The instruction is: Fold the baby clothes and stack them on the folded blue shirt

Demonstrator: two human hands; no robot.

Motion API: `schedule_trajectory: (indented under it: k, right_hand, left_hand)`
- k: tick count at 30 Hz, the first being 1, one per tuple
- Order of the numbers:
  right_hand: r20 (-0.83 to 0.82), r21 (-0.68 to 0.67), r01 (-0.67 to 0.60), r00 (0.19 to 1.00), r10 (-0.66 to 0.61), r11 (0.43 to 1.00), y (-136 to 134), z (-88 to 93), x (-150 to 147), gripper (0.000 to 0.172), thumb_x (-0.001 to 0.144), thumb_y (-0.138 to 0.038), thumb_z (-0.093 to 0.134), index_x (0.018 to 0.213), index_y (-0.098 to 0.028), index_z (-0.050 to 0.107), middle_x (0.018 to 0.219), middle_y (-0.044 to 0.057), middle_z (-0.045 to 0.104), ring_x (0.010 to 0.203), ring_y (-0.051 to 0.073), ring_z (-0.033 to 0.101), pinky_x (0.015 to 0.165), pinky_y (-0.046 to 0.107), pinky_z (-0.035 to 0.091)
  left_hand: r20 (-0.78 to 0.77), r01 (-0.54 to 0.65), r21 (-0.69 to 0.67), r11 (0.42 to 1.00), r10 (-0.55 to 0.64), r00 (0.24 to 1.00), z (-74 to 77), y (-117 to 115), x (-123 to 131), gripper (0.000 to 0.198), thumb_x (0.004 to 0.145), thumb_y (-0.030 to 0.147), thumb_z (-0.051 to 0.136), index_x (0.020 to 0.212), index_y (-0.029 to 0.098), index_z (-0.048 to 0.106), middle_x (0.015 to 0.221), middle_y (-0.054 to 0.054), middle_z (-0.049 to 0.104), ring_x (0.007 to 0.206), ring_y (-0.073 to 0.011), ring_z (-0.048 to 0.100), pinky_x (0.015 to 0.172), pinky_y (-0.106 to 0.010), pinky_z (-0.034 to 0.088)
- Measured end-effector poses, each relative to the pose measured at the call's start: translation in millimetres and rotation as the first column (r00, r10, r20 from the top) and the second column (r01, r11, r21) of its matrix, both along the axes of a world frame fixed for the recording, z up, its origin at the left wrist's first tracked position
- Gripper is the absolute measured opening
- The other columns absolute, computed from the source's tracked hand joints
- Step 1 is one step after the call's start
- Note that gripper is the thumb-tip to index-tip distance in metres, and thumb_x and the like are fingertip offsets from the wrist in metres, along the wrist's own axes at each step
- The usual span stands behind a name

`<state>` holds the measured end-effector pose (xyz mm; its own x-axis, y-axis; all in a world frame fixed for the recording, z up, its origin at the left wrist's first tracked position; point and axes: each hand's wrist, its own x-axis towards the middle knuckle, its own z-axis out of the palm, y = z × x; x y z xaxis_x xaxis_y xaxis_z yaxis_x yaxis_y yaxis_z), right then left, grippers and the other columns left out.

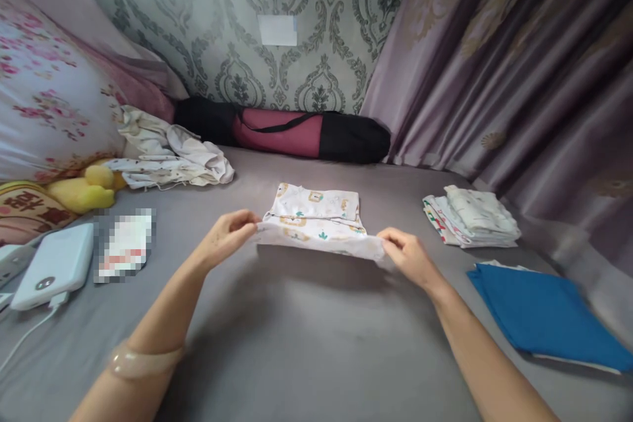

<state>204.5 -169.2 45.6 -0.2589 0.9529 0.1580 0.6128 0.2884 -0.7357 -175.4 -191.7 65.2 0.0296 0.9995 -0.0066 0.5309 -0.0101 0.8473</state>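
A small white printed garment [316,217] lies partly folded in the middle of the grey bed sheet [297,343]. My left hand [228,234] pinches its near left corner, fingers closed on the cloth. My right hand [406,254] grips the near right corner the same way. The near edge of the garment is lifted off the sheet and stretched between the two hands. A pale bangle [143,361] sits on my left wrist.
A stack of folded white clothes [472,216] and a folded blue cloth [546,316] lie at the right. Crumpled white clothes [168,158], a yellow plush toy [89,188] and a white power bank [54,265] are at the left. A maroon and black bag [297,132] lies along the wall.
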Motion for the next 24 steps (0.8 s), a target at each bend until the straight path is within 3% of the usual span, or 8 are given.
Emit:
schedule_trajectory:
  k: [4, 9, 12, 17, 20, 24]
  right_hand:
    - [-0.242, -0.131, 0.137, 0.956, -0.166, 0.982, 48, -1.4, -11, 0.020, 0.071, -0.035, 0.052, 0.070, -0.017, 0.062, 0.068, 0.000, 0.061, 0.067, 0.016, 0.055, 0.064, 0.026, 0.043]
    - [-0.407, -0.292, 0.211, 0.855, -0.321, 0.933, 98, -17.3, -25, 0.021, 0.066, -0.036, 0.055, 0.075, -0.018, 0.060, 0.065, -0.002, 0.058, 0.060, 0.014, 0.054, 0.056, 0.024, 0.044]
    - [-0.357, -0.270, 0.298, 0.852, -0.383, 0.916, 123, -32.1, -31, 0.023, 0.073, -0.035, 0.051, 0.085, -0.017, 0.060, 0.070, 0.000, 0.062, 0.062, 0.015, 0.057, 0.057, 0.024, 0.044]
    - [-0.070, -0.028, 0.492, 0.867, -0.493, 0.870, 154, -51.3, -38, 0.029, 0.086, -0.031, 0.042, 0.101, -0.016, 0.062, 0.091, 0.009, 0.068, 0.083, 0.021, 0.062, 0.075, 0.029, 0.046]
    - [0.029, 0.060, 0.502, 0.863, -0.505, 0.863, 161, -56.2, -43, 0.030, 0.091, -0.028, 0.038, 0.106, -0.016, 0.062, 0.100, 0.013, 0.068, 0.094, 0.023, 0.062, 0.084, 0.031, 0.045]
    - [0.066, 0.068, 0.492, 0.866, -0.496, 0.868, 165, -60.7, -49, 0.031, 0.095, -0.028, 0.036, 0.112, -0.018, 0.060, 0.100, 0.012, 0.069, 0.096, 0.023, 0.063, 0.085, 0.032, 0.045]
  left_hand:
    - [0.240, -0.181, -0.001, 0.983, 0.176, 0.955, -8.8, 50, 8, 0.022, 0.070, 0.039, 0.056, 0.073, 0.017, 0.057, 0.065, 0.003, 0.054, 0.063, -0.0120, 0.049, 0.056, -0.021, 0.036]
    - [0.391, -0.254, -0.054, 0.966, 0.255, 0.884, -32.2, 106, 15, 0.026, 0.063, 0.039, 0.061, 0.078, 0.017, 0.057, 0.062, 0.005, 0.048, 0.053, -0.0085, 0.042, 0.046, -0.018, 0.028]
    - [0.441, -0.269, -0.075, 0.960, 0.274, 0.855, -40.1, 129, 18, 0.031, 0.060, 0.040, 0.064, 0.079, 0.018, 0.055, 0.059, 0.006, 0.046, 0.047, -0.0073, 0.038, 0.042, -0.018, 0.025]
    - [0.440, -0.253, 0.010, 0.967, 0.223, 0.870, -50.2, 159, 20, 0.041, 0.059, 0.048, 0.066, 0.085, 0.018, 0.057, 0.061, 0.005, 0.051, 0.045, -0.0065, 0.037, 0.042, -0.018, 0.023]
    - [0.410, -0.278, 0.020, 0.960, 0.246, 0.879, -58.2, 173, 22, 0.039, 0.060, 0.047, 0.064, 0.085, 0.017, 0.058, 0.057, 0.005, 0.049, 0.043, -0.0067, 0.035, 0.041, -0.018, 0.021]
    - [0.334, -0.299, 0.041, 0.953, 0.269, 0.903, -68.4, 185, 24, 0.032, 0.066, 0.041, 0.060, 0.086, 0.016, 0.060, 0.056, 0.005, 0.049, 0.045, -0.0080, 0.037, 0.042, -0.018, 0.024]
